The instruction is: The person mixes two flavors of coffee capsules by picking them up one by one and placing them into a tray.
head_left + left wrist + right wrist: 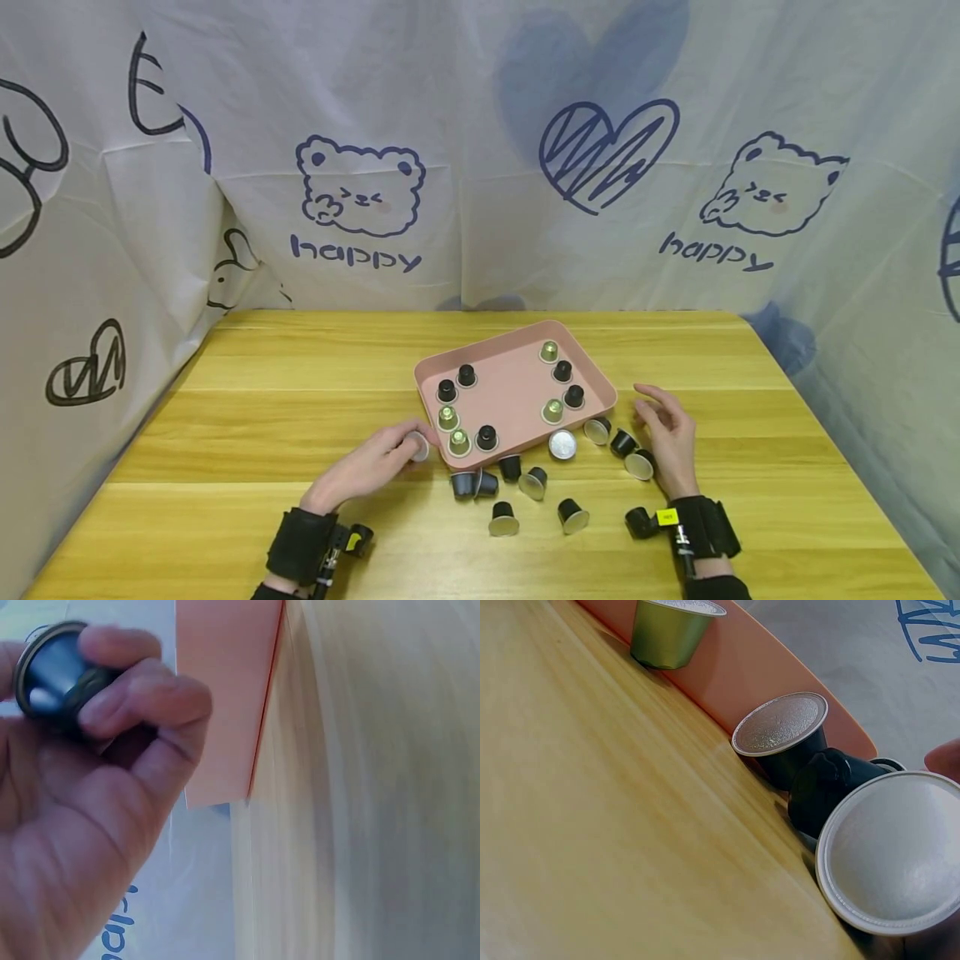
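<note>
My left hand [371,462] pinches a dark coffee capsule [52,675] beside the left corner of the pink tray [517,329]; its pale lid faces right in the head view. Curled fingers wrap part of its body in the left wrist view. To the right of the tray, my right hand [670,437] has loosely bent fingers with nothing between them. Nearest to it, a black capsule with a pale lid [640,465] lies on its side, overlapping the palm's edge. Another black capsule [622,442] and a tilted one [597,430] lie by the tray wall.
Inside the tray, black capsules [487,437] and green capsules [552,410] stand lid down along both short sides. In front of it lie several black capsules [503,520] and one with its silver lid up [562,445]. Printed cloth [480,208] hangs behind the wooden table [285,367].
</note>
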Motion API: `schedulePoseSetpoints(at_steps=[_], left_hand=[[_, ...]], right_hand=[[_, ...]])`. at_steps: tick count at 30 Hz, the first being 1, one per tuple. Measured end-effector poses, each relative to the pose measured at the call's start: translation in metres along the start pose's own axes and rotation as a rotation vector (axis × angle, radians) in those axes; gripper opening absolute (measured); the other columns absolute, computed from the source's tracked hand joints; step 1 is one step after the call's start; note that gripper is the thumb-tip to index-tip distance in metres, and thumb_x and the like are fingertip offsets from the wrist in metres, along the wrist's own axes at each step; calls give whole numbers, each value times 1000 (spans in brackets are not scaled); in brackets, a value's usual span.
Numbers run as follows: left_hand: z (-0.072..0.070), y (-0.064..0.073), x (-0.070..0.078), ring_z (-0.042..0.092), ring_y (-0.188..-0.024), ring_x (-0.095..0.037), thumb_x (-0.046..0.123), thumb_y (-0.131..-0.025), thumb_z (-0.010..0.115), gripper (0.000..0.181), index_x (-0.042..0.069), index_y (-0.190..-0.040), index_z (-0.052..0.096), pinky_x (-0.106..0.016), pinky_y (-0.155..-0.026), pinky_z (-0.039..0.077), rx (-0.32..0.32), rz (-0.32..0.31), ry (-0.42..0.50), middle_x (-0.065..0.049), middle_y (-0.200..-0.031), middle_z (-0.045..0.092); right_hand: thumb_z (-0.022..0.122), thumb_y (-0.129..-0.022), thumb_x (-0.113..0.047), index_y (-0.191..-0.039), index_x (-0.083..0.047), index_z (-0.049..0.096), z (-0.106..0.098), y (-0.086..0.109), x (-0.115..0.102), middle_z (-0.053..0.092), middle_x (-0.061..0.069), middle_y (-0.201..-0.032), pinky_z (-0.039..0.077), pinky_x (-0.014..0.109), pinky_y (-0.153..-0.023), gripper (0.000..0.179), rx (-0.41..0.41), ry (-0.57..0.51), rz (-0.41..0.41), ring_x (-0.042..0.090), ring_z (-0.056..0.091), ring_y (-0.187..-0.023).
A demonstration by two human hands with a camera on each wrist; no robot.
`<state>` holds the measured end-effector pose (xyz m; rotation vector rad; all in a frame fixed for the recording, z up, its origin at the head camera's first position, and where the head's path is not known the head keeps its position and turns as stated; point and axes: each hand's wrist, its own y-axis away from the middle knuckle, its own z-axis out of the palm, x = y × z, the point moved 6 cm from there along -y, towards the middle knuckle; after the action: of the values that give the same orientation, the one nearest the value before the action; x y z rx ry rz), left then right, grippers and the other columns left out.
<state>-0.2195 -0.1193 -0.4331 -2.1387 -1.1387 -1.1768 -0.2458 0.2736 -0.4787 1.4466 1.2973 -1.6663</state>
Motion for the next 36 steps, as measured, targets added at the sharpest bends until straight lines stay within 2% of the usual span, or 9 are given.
schedulePoseSetpoints(at_steps=[6, 10, 13, 18, 22, 26, 28, 33, 36], left_hand=[[-7, 0, 0, 38, -49, -6, 2, -97, 40, 23, 1, -98, 63, -19, -46, 34, 143, -2, 18, 3, -61, 44], [-11, 0, 1, 37, -46, -6, 27, -99, 51, 29, 6, -87, 67, -19, -44, 31, 227, 0, 12, 4, -56, 43], [-13, -2, 0, 37, -48, -7, 44, -97, 50, 43, 7, -81, 67, -22, -47, 31, 270, -9, -8, 5, -56, 43], [-15, -6, 0, 39, -50, -10, 43, -100, 44, 46, 6, -83, 65, -26, -51, 35, 319, -21, -69, 3, -59, 45], [-15, -9, 4, 48, -57, -15, 38, -104, 37, 44, 5, -103, 67, -31, -56, 42, 311, -3, -91, -3, -68, 54], [-16, -14, 12, 64, -92, -28, 35, -106, 32, 49, 1, -134, 53, -46, -83, 53, 301, 34, -110, -19, -112, 66], [-17, -17, 16, 65, -90, -26, 31, -106, 34, 49, -3, -140, 45, -45, -84, 53, 303, 53, -144, -18, -109, 67], [-21, -28, 25, 44, -51, -8, 21, -101, 50, 46, -6, -138, 47, -24, -49, 39, 329, 101, -207, -1, -64, 53], [-24, -35, 31, 40, -48, -6, 20, -94, 62, 40, -2, -128, 60, -21, -45, 32, 369, 114, -220, -2, -65, 58]], right_hand=[[61, -93, -6, -117, 5, 65, 0, 0, 0, 61, 16, -87, 48, 16, -62, 26, 5, -3, 6, 17, 59, -70], [61, -93, -6, -117, 5, 65, 0, 0, 1, 61, 17, -87, 48, 16, -61, 26, 5, -5, 14, 17, 59, -69], [61, -93, -6, -117, 5, 65, 0, 0, 2, 62, 15, -87, 48, 16, -62, 26, 5, -1, 16, 17, 59, -69], [61, -93, -7, -117, 4, 65, -1, 0, 2, 62, 15, -87, 47, 17, -62, 26, 4, 2, 11, 17, 58, -70], [61, -93, -8, -116, 4, 66, -1, 0, 2, 63, 17, -87, 47, 17, -61, 26, 5, 5, 10, 18, 59, -70], [61, -93, -8, -116, 3, 66, -1, -1, 2, 63, 16, -87, 46, 17, -60, 26, 7, 8, 13, 17, 59, -70], [61, -93, -8, -116, 3, 66, -2, -1, 2, 64, 16, -87, 46, 17, -60, 26, 6, 10, 14, 17, 59, -70], [61, -93, -8, -116, 4, 66, -1, -1, 3, 63, 16, -89, 47, 16, -61, 26, 3, 7, 10, 17, 59, -71], [61, -93, -8, -116, 4, 66, -1, -1, 4, 63, 16, -89, 48, 16, -61, 26, 4, -1, 8, 16, 59, -70]])
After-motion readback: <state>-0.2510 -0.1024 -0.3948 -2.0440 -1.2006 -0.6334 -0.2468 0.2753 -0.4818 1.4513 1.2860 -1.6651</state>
